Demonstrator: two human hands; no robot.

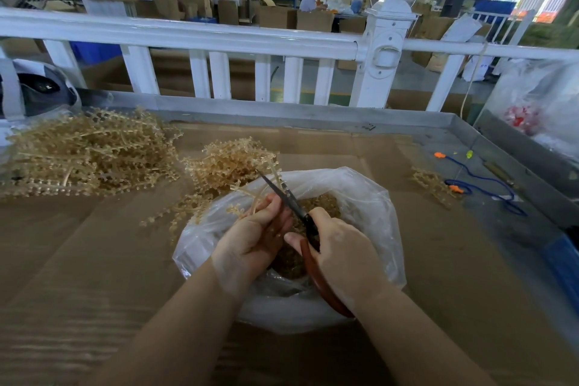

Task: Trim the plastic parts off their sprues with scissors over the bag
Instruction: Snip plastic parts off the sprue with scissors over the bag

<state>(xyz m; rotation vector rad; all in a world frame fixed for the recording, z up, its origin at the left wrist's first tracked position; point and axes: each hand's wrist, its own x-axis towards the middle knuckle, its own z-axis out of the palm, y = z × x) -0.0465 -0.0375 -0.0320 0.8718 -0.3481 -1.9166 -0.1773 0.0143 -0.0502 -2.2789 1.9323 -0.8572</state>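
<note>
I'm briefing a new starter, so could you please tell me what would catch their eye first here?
The two hands at centre: the right hand grips red-handled scissors, the left hand holds a tan sprue over the open clear bag. A big pile of tan sprues sits at the table's left.

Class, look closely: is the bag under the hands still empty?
No. The bag already holds a heap of small tan cut parts, visible beneath both hands.
</note>
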